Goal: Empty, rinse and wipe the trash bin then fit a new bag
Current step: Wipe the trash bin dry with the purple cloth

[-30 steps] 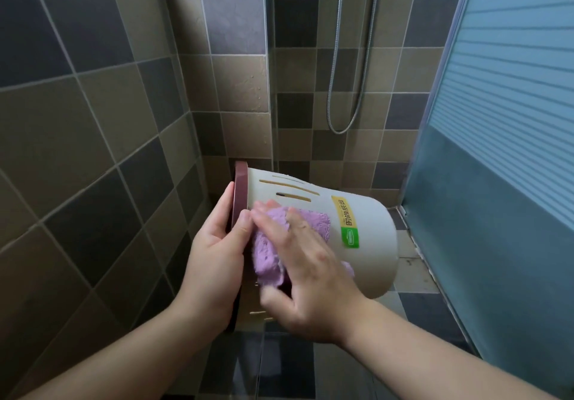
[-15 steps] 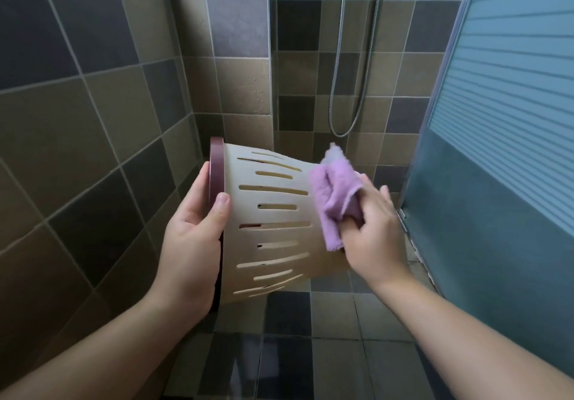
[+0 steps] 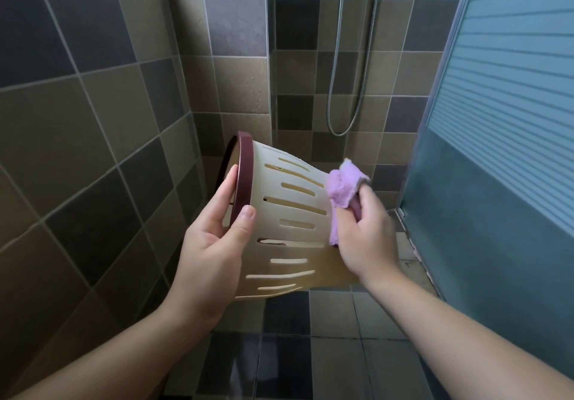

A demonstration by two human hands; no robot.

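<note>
A cream plastic trash bin (image 3: 292, 213) with long slots in its wall and a dark red rim is held on its side in the air, mouth facing left. My left hand (image 3: 214, 244) grips the rim, thumb over the outside and fingers inside the mouth. My right hand (image 3: 363, 231) holds a bunched purple cloth (image 3: 341, 188) and presses it against the bin's wall near its base. The bin's bottom is hidden behind that hand.
Tiled walls in brown and dark squares close in on the left and ahead. A metal shower hose (image 3: 344, 113) hangs in a loop on the back wall. A frosted sliding door (image 3: 497, 151) stands on the right. Below lies a tiled floor (image 3: 289, 353).
The bin has turned so its slotted side faces me; the label side is out of sight. My right hand with the cloth slid from near the rim to the base end.
</note>
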